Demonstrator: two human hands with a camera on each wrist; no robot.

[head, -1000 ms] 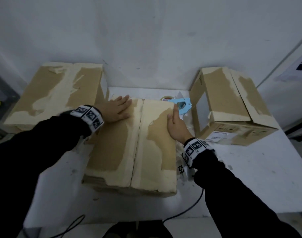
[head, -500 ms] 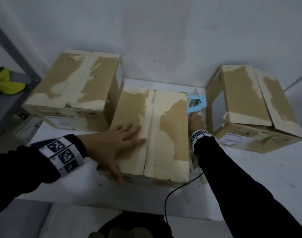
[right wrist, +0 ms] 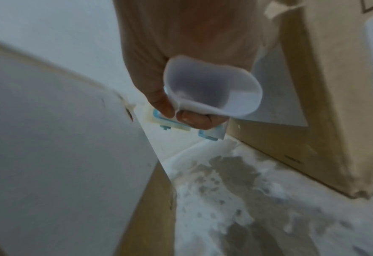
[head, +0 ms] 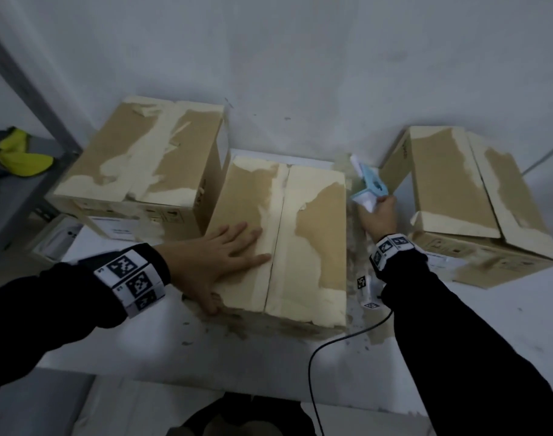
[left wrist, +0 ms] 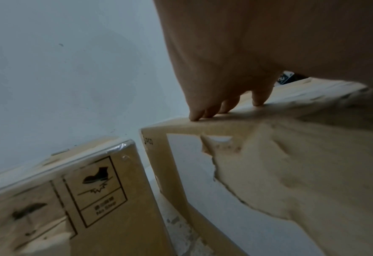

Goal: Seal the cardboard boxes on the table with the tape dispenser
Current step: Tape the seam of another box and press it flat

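Note:
The middle cardboard box point(head: 313, 247) lies flat on the white table point(head: 476, 335), its two top flaps meeting at a centre seam. My left hand point(head: 220, 251) lies flat on its left flap, fingers straight, thumb over the near edge; the fingertips point(left wrist: 195, 117) press the box top point(left wrist: 290, 155). In the gap right of that box, my right hand point(head: 380, 215) grips the light-blue tape dispenser point(head: 371, 187) by its white handle point(right wrist: 212, 90), lifted above the table. The dispenser's blue frame point(right wrist: 209, 135) pokes out below my fingers.
A second box point(head: 143, 165) stands at the back left, close beside the middle one. A third box point(head: 467, 196) lies at the right with its flaps loose. A grey shelf point(head: 13, 190) with a yellow item point(head: 20, 155) is at far left. A black cable point(head: 338, 344) runs over the front edge.
My right hand left the middle box's right flap, reached into the gap and took hold of the dispenser, now lifted. My left hand slid toward the near end of the left flap.

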